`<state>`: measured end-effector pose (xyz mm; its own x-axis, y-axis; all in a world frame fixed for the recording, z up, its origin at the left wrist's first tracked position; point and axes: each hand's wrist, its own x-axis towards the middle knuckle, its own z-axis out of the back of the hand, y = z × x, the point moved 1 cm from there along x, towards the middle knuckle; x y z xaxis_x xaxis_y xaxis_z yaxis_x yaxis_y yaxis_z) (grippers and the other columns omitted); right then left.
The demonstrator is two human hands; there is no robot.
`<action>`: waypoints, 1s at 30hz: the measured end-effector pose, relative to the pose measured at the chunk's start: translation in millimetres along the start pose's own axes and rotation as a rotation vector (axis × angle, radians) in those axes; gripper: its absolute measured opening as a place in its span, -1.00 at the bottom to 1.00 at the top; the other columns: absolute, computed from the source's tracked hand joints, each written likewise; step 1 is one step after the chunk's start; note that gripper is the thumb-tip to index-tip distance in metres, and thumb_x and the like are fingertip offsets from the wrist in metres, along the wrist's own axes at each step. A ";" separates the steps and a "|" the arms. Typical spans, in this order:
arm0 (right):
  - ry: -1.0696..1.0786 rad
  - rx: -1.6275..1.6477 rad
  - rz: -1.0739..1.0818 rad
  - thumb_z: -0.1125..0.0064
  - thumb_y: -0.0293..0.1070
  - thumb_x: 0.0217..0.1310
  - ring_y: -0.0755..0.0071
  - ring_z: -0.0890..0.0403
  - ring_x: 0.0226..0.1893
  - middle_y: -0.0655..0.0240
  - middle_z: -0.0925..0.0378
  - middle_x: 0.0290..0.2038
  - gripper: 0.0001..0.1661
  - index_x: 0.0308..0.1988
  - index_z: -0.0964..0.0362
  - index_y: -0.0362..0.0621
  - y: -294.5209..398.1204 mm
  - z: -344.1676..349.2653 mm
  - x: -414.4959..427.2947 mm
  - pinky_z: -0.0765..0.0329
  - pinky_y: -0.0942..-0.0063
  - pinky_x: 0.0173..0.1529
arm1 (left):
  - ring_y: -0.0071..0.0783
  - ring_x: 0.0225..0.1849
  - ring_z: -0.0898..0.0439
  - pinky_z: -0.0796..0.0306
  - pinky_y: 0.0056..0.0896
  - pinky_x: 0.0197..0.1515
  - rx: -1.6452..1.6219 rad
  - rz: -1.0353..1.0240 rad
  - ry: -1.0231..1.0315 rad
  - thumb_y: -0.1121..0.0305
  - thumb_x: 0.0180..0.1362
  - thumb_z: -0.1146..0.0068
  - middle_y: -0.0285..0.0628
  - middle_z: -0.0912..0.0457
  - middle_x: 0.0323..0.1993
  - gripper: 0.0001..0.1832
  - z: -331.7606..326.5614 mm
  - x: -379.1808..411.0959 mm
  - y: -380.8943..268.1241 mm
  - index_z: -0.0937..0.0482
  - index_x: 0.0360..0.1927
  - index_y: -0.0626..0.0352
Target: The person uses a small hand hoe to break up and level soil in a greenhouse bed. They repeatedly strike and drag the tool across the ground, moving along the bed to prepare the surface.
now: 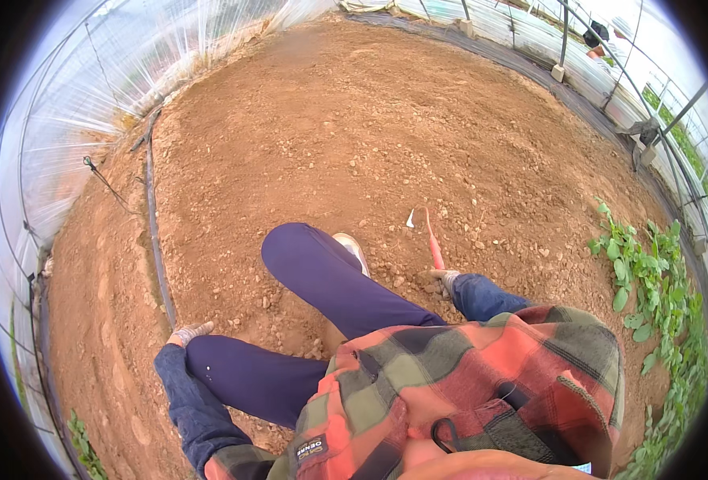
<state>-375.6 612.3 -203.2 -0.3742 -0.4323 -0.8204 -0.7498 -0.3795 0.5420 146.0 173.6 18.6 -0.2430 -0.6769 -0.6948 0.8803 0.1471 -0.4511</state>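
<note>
My right hand (445, 279), in a light glove, is low over the soil at the right of my bent leg. It closes around the end of the red handle of a hand hoe (434, 249). The hoe's thin neck runs away from me and bends left to a small pale blade (411, 218) at the soil surface. My left hand (192, 333), also gloved, rests on my left knee and holds nothing; its fingers are partly seen. Loose brown soil (330, 150) with small clods spreads before me.
Leafy green plants (645, 276) grow along the right. A dark drip hose (153, 228) runs along the left. Clear plastic film walls (138, 54) on metal hoops enclose the plot. Beyond the right wall is another person (618, 51). My shoe (351, 249) stands on the soil.
</note>
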 end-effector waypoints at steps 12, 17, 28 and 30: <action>-0.183 -0.052 0.191 -0.21 -0.05 0.12 0.56 -0.26 -0.77 0.58 -0.28 -0.68 -0.74 -0.43 -0.41 0.06 1.4 6.0 -52.5 -0.29 0.43 -0.66 | -0.27 0.01 -0.56 -0.41 -0.33 0.07 -0.145 -0.158 0.089 0.10 0.15 -0.21 -0.05 -0.58 0.00 -0.38 -12.6 -0.8 -14.4 -0.40 0.16 0.33; -0.253 -0.188 0.298 -0.22 -0.09 0.10 0.49 -0.29 -0.77 0.52 -0.28 -0.72 -0.75 -0.44 -0.42 0.02 48.8 2.6 -37.0 -0.34 0.32 -0.63 | -0.25 0.04 -0.54 -0.41 -0.31 0.08 -0.206 -0.197 0.048 0.13 0.15 -0.22 -0.04 -0.56 0.04 -0.38 -6.9 15.9 4.8 -0.38 0.19 0.29; -0.196 -0.641 0.437 -0.23 -0.18 0.11 0.47 -0.32 -0.76 0.41 -0.34 -0.71 -0.73 -0.46 -0.46 -0.15 262.6 -132.6 -56.9 -0.29 0.40 -0.67 | -0.22 0.07 -0.54 -0.38 -0.31 0.09 0.668 -0.105 0.049 0.05 0.11 -0.22 -0.02 -0.59 0.00 -0.44 15.3 -6.1 -24.2 -0.50 0.11 0.17; -0.210 -0.884 0.479 -0.25 -0.20 0.04 0.41 -0.42 -0.72 0.34 -0.42 -0.69 -0.74 -0.43 -0.54 -0.19 309.6 -154.9 -50.2 -0.33 0.37 -0.64 | -0.20 0.07 -0.54 -0.38 -0.30 0.09 0.746 -0.210 0.006 -0.02 0.10 -0.20 0.00 -0.59 -0.01 -0.43 19.3 -16.4 -69.4 -0.52 0.09 0.14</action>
<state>-504.4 389.8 34.0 -0.6804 -0.5771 -0.4517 0.1417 -0.7083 0.6915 96.8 160.6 72.1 -0.4352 -0.6328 -0.6404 0.8566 -0.5101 -0.0781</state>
